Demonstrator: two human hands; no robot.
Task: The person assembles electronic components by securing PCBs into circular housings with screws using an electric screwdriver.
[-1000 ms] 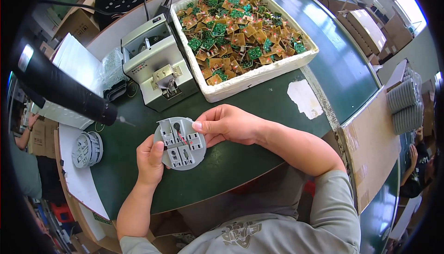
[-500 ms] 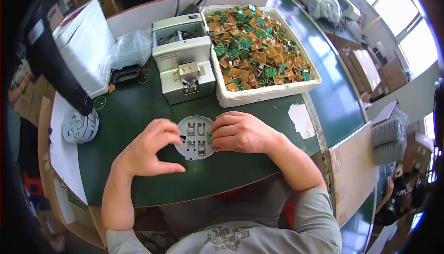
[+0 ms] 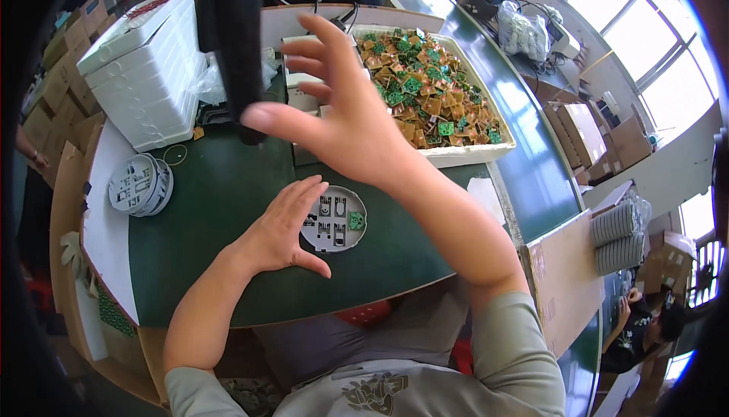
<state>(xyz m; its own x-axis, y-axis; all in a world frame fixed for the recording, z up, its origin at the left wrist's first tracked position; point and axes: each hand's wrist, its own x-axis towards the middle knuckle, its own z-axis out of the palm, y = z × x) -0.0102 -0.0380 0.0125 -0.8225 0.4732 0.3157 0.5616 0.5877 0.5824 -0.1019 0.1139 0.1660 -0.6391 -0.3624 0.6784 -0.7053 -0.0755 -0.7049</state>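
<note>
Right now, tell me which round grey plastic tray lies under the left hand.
The single round grey plastic tray on the green table, with the left hand on its edge. The other trays sit stacked at the table's left edge, untouched.

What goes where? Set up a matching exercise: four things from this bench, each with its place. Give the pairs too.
Things
1. round tray
2. tray stack
3. white bin
4. foam boxes

Places
A. far left of the bench, piled up
B. on the white sheet at the left edge
C. on the green mat under the left hand's fingers
D. far side of the mat, full of small green and brown circuit boards, past the raised right hand

Pairs: 1-C, 2-B, 3-D, 4-A
</note>
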